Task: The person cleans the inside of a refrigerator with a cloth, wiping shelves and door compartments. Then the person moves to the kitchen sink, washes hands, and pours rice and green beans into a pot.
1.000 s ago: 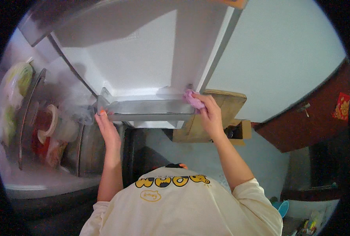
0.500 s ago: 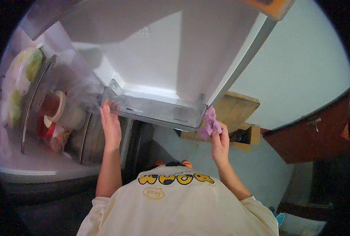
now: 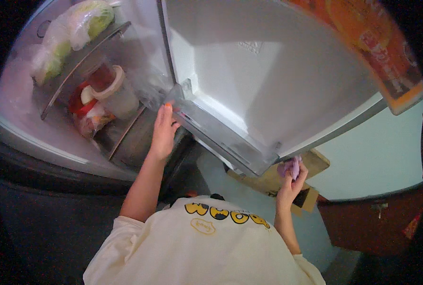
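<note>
A clear plastic door bin (image 3: 225, 142) sits at the bottom of the open refrigerator door's white inner side (image 3: 240, 71). My left hand (image 3: 164, 133) grips the bin's left end, its fingertips at the corner and partly hidden. At the bin's other end, by the door's outer edge, my right hand (image 3: 290, 190) is closed on a crumpled purple cloth (image 3: 290, 167). The cloth is just beside the bin's corner; whether it touches the bin I cannot tell.
To the left, the refrigerator shelves hold wrapped green vegetables (image 3: 74, 40), a lidded tub (image 3: 119, 95) and bagged food. An orange package (image 3: 363, 42) is at the upper right. Beyond the door are a wooden board (image 3: 311, 164), a cardboard box (image 3: 307, 199) and a dark red cabinet (image 3: 368, 221).
The view has turned, so the door and shelves appear tilted and shifted right. My left hand remains at the bin's left end, the right still holds the cloth. More of the orange package shows.
</note>
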### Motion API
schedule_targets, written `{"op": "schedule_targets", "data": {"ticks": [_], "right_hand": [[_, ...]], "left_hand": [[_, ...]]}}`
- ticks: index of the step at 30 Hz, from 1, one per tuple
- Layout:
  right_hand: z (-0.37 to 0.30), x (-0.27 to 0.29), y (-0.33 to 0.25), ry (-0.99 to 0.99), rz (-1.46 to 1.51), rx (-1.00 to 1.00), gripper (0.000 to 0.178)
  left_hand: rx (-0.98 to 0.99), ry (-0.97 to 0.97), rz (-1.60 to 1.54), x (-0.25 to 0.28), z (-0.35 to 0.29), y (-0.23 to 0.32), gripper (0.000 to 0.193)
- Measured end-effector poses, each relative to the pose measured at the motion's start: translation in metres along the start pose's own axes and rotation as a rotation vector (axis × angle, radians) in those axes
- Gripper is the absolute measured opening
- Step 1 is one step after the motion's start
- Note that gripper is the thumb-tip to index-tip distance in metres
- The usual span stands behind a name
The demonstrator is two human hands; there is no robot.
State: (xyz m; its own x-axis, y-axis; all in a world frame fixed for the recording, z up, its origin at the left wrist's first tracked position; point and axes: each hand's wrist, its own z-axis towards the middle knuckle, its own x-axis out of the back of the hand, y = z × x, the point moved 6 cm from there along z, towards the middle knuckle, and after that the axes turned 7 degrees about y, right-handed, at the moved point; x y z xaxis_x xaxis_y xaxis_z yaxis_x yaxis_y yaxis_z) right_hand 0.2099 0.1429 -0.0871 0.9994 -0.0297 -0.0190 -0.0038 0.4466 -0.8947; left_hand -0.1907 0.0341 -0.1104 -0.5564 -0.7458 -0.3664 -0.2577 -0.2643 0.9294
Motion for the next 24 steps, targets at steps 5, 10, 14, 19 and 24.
{"op": "schedule_targets", "data": {"ticks": [5, 10, 14, 19, 24], "right_hand": [[0.004, 0.000, -0.004, -0.005, -0.226, 0.077, 0.034], [0.014, -0.006, -0.017, -0.014, -0.285, 0.022, 0.035], [0.007, 0.012, -0.043, 0.124, -0.288, 0.218, 0.032], [0.000, -0.015, -0.111, -0.188, -0.257, 0.732, 0.030], [0.014, -0.088, -0.144, -0.594, -0.388, 0.842, 0.034]], "left_hand": [[-0.072, 0.173, 0.158, -0.003, -0.017, 0.029, 0.057], [-0.325, 0.236, 0.263, -0.014, -0.021, 0.057, 0.050], [-0.680, 0.454, 0.711, -0.022, -0.041, 0.081, 0.039], [-0.748, -0.397, 0.420, -0.110, -0.105, 0.103, 0.038], [-0.400, -0.775, 0.397, -0.179, -0.132, 0.102, 0.043]]}}
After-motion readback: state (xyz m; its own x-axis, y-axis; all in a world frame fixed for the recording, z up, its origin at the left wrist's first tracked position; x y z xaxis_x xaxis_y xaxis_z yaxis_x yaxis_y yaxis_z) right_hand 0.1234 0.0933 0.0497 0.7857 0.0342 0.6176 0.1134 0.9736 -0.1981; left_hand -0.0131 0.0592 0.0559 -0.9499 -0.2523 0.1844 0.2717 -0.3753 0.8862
